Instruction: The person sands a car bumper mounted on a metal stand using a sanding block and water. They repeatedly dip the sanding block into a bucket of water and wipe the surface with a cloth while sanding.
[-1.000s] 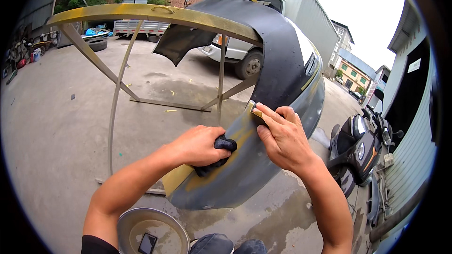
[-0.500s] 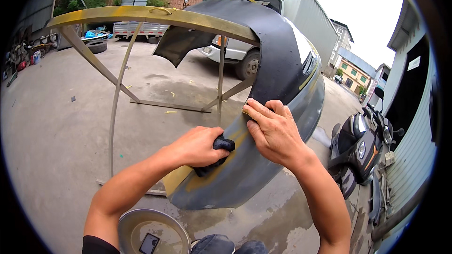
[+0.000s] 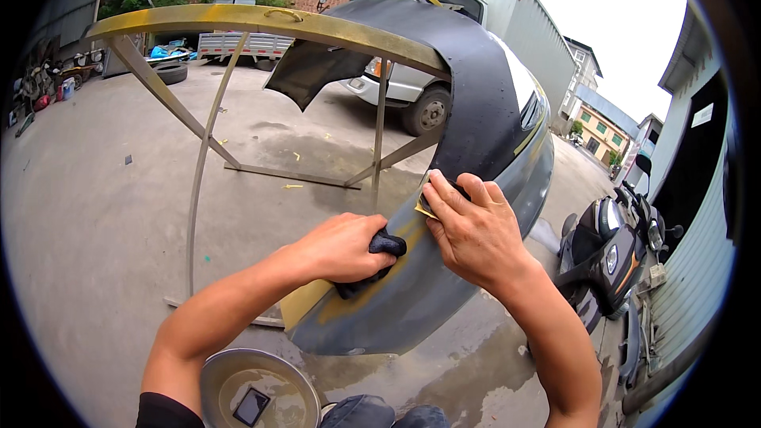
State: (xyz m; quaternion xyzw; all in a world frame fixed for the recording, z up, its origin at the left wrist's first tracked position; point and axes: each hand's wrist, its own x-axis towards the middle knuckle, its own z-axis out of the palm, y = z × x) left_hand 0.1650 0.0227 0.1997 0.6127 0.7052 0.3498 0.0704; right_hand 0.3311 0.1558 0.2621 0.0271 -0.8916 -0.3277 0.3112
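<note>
A car bumper (image 3: 444, 285), grey with yellowish patches near me and matt black farther up, rests curved over a metal stand (image 3: 261, 22). My left hand (image 3: 342, 247) is closed round a wadded dark cloth (image 3: 386, 244), held against the bumper's near left part. Farther up, my right hand (image 3: 472, 222) presses a piece of sandpaper (image 3: 424, 207) to the inner edge of the grey area, beside the black part. Its fingers lie together over the sheet, and only a yellowish corner shows.
A metal basin (image 3: 208, 396) of cloudy water with a dark rectangular block (image 3: 251, 406) stands by my knees. A scooter (image 3: 606, 250) is parked at the right by a corrugated wall (image 3: 697, 254). Beyond the bumper is a white truck (image 3: 404, 83). The concrete is wet in places.
The whole view has shifted slightly, so the scene sits a little farther right. My right hand has tilted on the bumper, and more of the sandpaper shows. My left hand keeps its hold on the cloth.
</note>
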